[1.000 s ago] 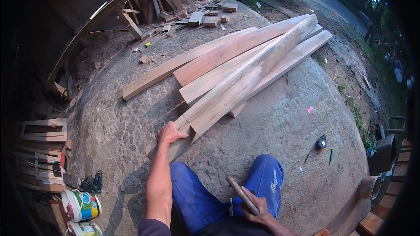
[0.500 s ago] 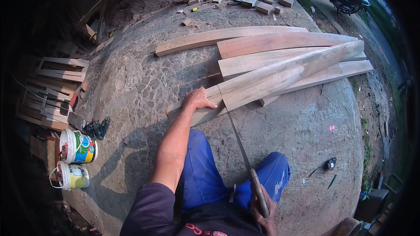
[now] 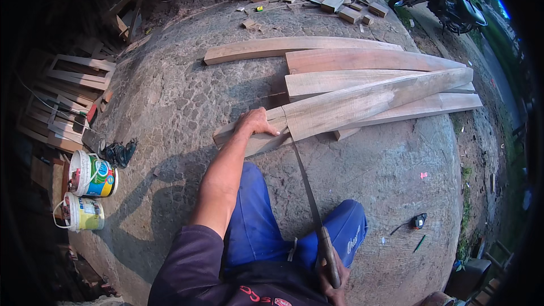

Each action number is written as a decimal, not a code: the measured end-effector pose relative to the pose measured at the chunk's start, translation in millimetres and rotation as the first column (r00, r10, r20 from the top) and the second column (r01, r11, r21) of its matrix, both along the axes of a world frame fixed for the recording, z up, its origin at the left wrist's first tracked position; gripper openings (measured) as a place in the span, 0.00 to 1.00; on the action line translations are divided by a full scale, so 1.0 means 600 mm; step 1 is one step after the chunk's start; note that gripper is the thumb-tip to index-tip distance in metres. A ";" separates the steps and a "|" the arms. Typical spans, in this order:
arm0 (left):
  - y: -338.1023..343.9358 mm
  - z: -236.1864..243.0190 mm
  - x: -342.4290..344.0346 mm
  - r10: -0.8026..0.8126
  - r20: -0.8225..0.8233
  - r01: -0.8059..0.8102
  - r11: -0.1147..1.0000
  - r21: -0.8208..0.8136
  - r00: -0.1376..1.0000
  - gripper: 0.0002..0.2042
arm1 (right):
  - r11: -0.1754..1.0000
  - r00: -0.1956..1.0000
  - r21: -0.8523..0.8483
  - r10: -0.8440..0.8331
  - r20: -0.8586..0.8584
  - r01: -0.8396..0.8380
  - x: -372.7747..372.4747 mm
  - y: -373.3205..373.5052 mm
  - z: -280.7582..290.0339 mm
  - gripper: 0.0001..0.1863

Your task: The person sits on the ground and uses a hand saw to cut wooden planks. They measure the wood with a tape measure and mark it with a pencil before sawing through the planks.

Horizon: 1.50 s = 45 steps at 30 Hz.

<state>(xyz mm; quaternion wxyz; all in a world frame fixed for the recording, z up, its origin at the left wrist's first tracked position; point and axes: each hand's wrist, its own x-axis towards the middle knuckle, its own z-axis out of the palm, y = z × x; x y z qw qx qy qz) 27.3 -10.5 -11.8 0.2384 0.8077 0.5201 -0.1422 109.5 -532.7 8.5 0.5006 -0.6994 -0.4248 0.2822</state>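
Observation:
A thick wooden plank [image 3: 351, 101] lies slantwise over other boards, its near end pointing left toward me. My left hand [image 3: 256, 123] grips it near that end, thumb on the top face and fingers over the far edge. Just right of the thumb, a thin dark cut line crosses the wood. The blade of a handsaw [image 3: 307, 184] meets the plank's near edge at this line and slopes down toward my body. Low in front of me, my right hand [image 3: 334, 279] is closed round the saw's wooden handle, partly hidden by it.
Several more boards [image 3: 362, 59] lie beneath and beyond the plank. Two buckets [image 3: 93, 213] and wooden frames [image 3: 79, 82] stand at left. A tape measure [image 3: 419, 221] and a green pencil [image 3: 419, 242] lie at right. Offcuts [image 3: 349, 15] and a motorbike [image 3: 445, 3] are farther off.
The saw has been drawn back toward my body, so more blade shows between plank and handle. My left hand keeps its place on the plank. The view has shifted slightly.

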 end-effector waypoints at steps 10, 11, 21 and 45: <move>-0.047 0.007 0.000 0.024 -0.034 -0.019 0.990 0.142 0.999 0.36 | 0.979 0.999 0.205 0.021 -0.030 -0.014 0.049 0.361 -0.094 0.35; -0.030 0.007 -0.002 0.046 0.006 -0.047 0.991 0.127 0.999 0.46 | 0.988 0.994 0.150 0.040 -0.105 -0.024 0.038 0.261 -0.079 0.37; -0.061 -0.022 -0.004 -0.025 -0.034 0.035 0.943 0.332 0.999 0.32 | 0.985 0.999 0.167 -0.044 -0.028 0.048 0.050 0.410 -0.082 0.35; 0.021 -0.008 0.004 -0.003 0.115 0.011 0.998 -0.065 0.993 0.47 | 0.994 0.997 0.112 -0.002 -0.078 0.011 0.009 0.032 0.002 0.40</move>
